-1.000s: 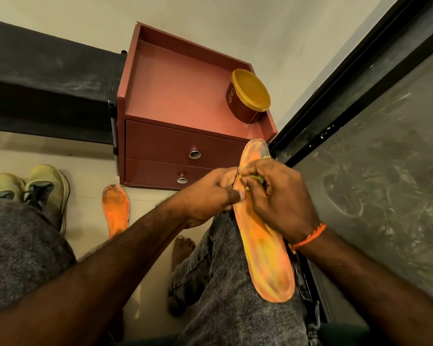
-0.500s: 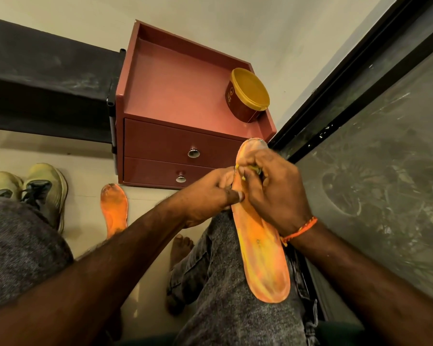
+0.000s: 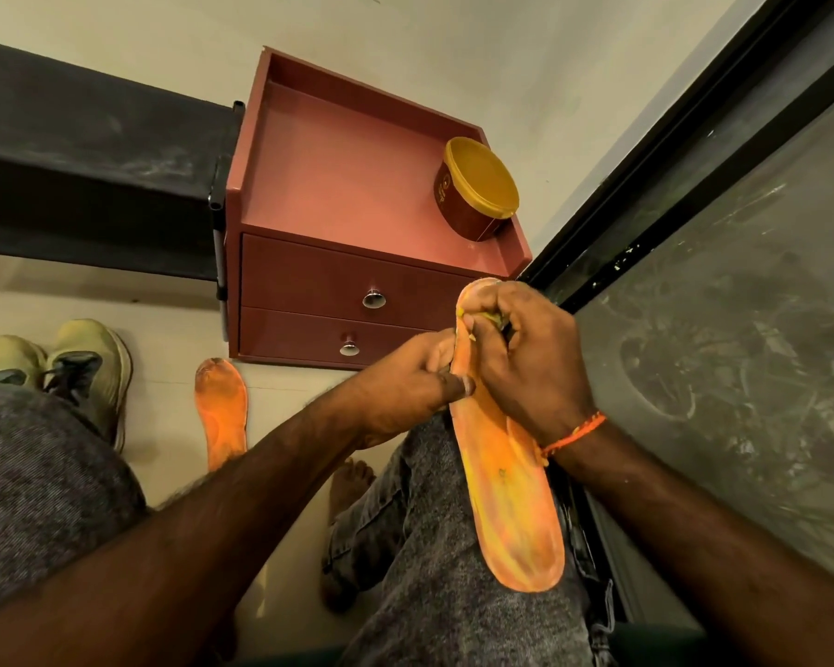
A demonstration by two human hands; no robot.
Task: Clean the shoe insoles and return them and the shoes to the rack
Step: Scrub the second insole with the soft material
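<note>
Advanced toewards along the held insole (image 3: 504, 483), the right hand (image 3: 526, 358) is clenched on a small scrubber; the left hand (image 3: 405, 382) pinches the edge; cleaning is judged unfinished.

Warm, dim indoor light is seen, yellow-tinted, with the wall (image 3: 574, 65) lit brightest at top centre. Soft shadows are cast on the floor (image 3: 164, 454) under the black shelf (image 3: 83, 151) and beside the red drawer unit (image 3: 357, 195); faint sheen is noted on its drawer knobs and on the glass panel (image 3: 742, 329), which is smeared and murky. Strong wide-angle distortion is seen, straight edges bent and leaning near the borders, and both forearms at the bottom corners are rendered dark and slightly soft.
</note>
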